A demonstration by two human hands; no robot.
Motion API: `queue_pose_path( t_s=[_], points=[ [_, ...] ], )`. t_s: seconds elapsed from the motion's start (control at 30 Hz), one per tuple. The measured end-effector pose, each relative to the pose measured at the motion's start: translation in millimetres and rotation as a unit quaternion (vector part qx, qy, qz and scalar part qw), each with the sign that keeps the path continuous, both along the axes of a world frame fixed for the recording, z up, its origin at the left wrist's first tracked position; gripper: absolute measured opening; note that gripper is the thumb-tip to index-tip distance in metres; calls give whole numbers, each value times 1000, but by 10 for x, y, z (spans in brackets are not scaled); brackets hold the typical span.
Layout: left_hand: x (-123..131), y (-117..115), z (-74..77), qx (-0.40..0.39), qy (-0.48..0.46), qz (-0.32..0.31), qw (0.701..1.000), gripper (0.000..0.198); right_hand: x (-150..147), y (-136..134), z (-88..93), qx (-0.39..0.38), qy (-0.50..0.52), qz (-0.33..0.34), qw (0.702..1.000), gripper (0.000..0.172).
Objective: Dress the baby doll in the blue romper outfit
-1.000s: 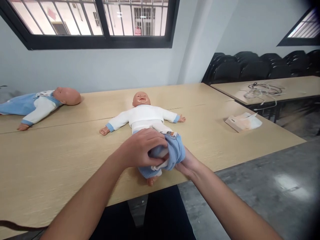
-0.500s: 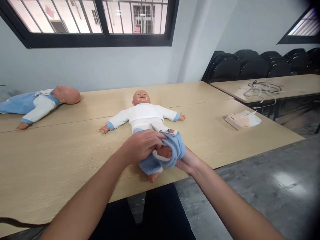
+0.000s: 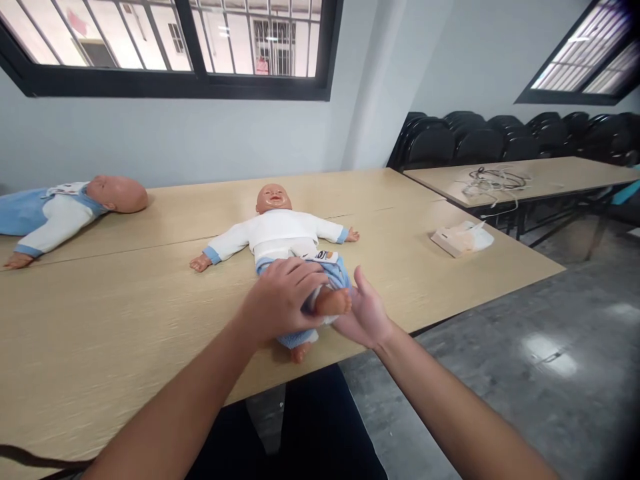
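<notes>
A baby doll in a white top lies on its back on the table, head toward the wall and arms spread. Blue trousers with a printed patch cover its legs. My left hand is wrapped over the raised leg and its trouser fabric. The bare foot of that leg sticks out past my fingers. My right hand is open beside and under this foot, palm turned up and thumb apart; its fingers are partly hidden. The doll's other foot rests near the table's front edge.
A second doll in blue and white lies at the far left of the wooden table. A box with tissue-like sheets sits on the right. Tangled cables lie on another table, before stacked black chairs.
The bunched trouser leg has moved up, and the foot now shows outside it. My right hand has let go of the bunched fabric and opened. The view has turned slightly right.
</notes>
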State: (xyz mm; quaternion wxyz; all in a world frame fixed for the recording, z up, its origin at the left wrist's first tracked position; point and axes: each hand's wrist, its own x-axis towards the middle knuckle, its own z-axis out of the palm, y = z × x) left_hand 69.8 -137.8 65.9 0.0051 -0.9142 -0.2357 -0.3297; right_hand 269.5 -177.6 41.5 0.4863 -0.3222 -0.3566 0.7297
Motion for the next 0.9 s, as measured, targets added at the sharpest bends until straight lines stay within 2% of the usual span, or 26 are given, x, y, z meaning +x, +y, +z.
queue_pose_path(
  t_s=[0.07,0.13,0.27,0.33,0.43,0.6,0.73,0.83,0.9],
  points=[
    [42,-38,-35,48,-1,6,999,37,0,-30,-10,18,-20,-2,1000,66],
    [49,-53,-58,73,-24,-3,997,38,17,-23,-50,35,-45,-33,998,54],
    [-10,-19,-79,52,-87,-43,994,35,130,187,-210,47,-136,-143,979,28],
    [-31,0,-96,29,-68,-85,994,33,221,402,-277,56,-214,-223,949,22],
    [-8,-3,-143,2,-18,-127,992,29,352,820,-299,94,-347,-310,880,20],
    [83,-74,-225,30,39,-136,989,31,436,1489,-169,136,-474,-320,809,20],
    [131,-130,-271,63,40,-153,985,41,359,1822,-58,159,-562,-292,757,20],
    [169,-144,-310,78,15,-161,984,41,262,1977,-9,153,-595,-273,740,25],
    [198,-142,-335,74,1,-150,986,43,209,2022,11,147,-602,-259,741,26]
  ],
)
